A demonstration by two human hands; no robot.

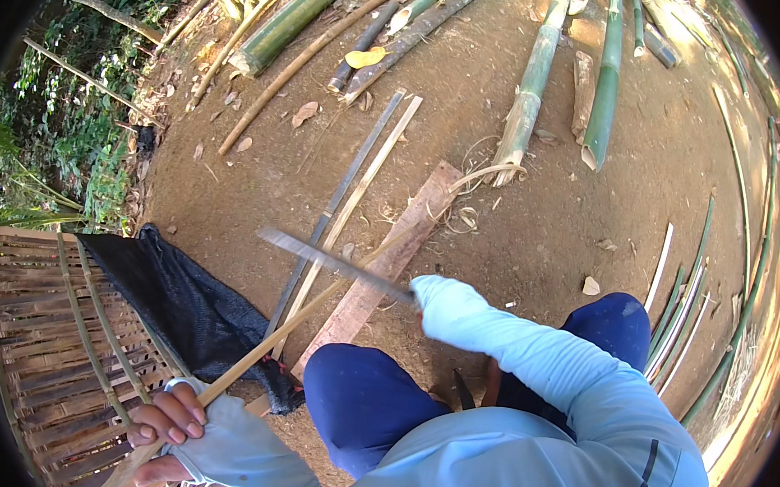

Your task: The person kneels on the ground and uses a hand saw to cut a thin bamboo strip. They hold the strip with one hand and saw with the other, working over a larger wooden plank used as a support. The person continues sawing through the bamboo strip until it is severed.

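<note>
Now left hand (170, 420) snug around bamboo strip (284, 330), right hand (434, 303) around knife (339, 264)

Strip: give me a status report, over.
Left hand gripping strip; right hand holding knife. Strip runs over plank. Knife crosses strip in view, contact unclear. Shavings by plank's far end.

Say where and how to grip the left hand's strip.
Grip the strip at the lower left, where the left hand is, from the body side, closing around it: it is long and narrow, and the knife crosses it farther up, so this stretch seems safer.
</note>
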